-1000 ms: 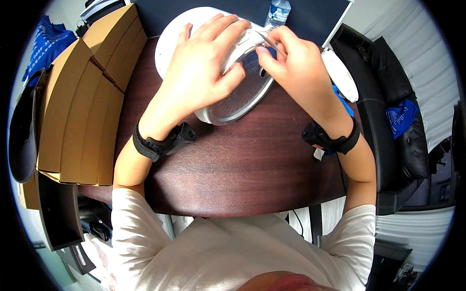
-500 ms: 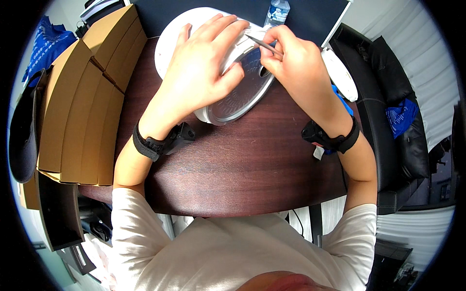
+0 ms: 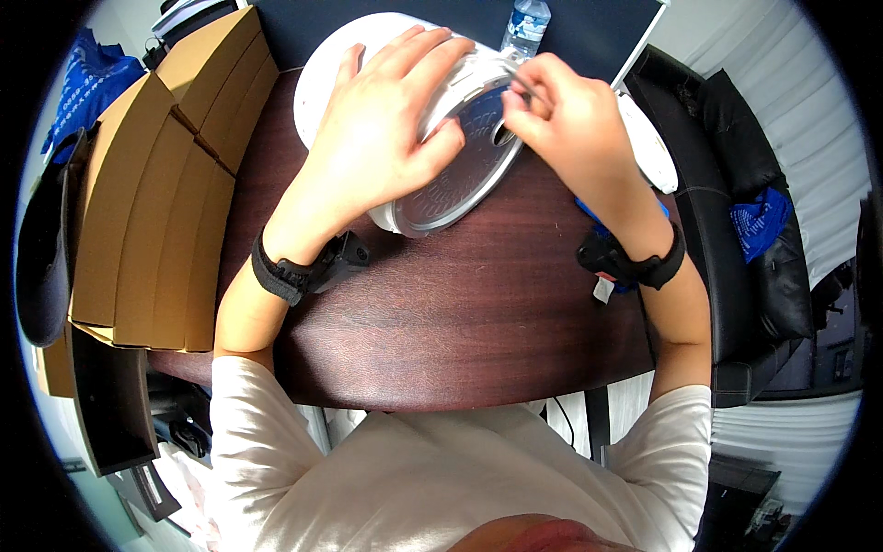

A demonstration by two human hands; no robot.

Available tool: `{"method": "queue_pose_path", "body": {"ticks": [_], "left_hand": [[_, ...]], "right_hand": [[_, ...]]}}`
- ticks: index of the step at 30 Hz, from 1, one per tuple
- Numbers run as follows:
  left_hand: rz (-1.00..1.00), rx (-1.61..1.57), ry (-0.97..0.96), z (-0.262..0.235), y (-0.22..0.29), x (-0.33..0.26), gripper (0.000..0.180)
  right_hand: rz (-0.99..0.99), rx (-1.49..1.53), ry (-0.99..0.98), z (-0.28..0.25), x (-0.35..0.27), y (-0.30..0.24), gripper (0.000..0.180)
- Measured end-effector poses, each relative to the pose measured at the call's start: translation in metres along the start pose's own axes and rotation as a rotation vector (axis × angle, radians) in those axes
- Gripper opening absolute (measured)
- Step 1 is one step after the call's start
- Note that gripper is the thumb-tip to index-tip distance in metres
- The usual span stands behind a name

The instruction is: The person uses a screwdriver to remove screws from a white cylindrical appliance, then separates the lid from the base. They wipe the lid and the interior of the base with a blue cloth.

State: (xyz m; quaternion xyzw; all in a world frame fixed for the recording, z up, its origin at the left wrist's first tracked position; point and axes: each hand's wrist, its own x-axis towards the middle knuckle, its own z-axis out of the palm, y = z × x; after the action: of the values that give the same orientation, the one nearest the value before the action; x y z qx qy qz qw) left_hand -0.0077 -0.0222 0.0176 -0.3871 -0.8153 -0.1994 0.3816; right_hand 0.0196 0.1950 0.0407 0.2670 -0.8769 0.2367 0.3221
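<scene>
In the head view, a round white appliance (image 3: pixel 368 55) with a grey-rimmed disc-shaped lid (image 3: pixel 460 179) sits at the far middle of the dark wooden table (image 3: pixel 460 313), and everything else is placed from it. The left hand (image 3: pixel 382 138) lies flat over the lid with fingers spread wide, the thumb pressing its near face and the fingertips curling over its far edge, so it steadies the lid tilted on edge. The right hand (image 3: pixel 570 124) comes in from the right of the lid, its fingers pinched narrow on a thin metal piece (image 3: pixel 520 87) at the lid's upper rim, just above a small dark hole in the lid's middle; what exactly the piece is cannot be told. Near of the lid the table is bare wood out to its front edge, which runs just ahead of the person's white shirt. Left of the appliance a row of brown cardboard boxes (image 3: pixel 147 202) lines the table's left edge closely. Behind the appliance a clear water bottle (image 3: pixel 526 23) stands before a dark screen. Right of the lid a white curved object (image 3: pixel 648 147) lies at the table's right edge, with a black chair (image 3: pixel 736 202) carrying a blue cloth beyond it. Both wrists wear black bands.
</scene>
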Motion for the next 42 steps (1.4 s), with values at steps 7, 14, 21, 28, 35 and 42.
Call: {"method": "queue_pose_path", "body": {"ticks": [7,14,21,28,35,42], "left_hand": [[-0.01,-0.039,-0.023,0.002,-0.001,0.001,0.061],[0.021,-0.054,-0.124,-0.012,-0.009,0.0,0.065],[0.069,-0.165,-0.205,-0.024,-0.021,0.003,0.067],[0.101,-0.174,-0.214,-0.024,-0.019,0.008,0.067],[0.085,-0.187,-0.196,-0.022,-0.022,0.002,0.066],[0.072,-0.202,-0.22,-0.024,-0.021,0.003,0.07]], "right_hand": [[0.776,0.179,-0.251,-0.012,-0.016,0.093,0.023],[0.958,0.094,-0.431,0.023,-0.023,0.173,0.03],[1.033,0.06,-0.495,0.044,-0.027,0.183,0.036],[1.032,0.238,-0.409,0.025,-0.045,0.169,0.027],[1.104,0.925,-0.59,0.006,-0.097,0.109,0.027],[0.913,0.899,-0.242,0.003,-0.099,0.062,0.021]]}}
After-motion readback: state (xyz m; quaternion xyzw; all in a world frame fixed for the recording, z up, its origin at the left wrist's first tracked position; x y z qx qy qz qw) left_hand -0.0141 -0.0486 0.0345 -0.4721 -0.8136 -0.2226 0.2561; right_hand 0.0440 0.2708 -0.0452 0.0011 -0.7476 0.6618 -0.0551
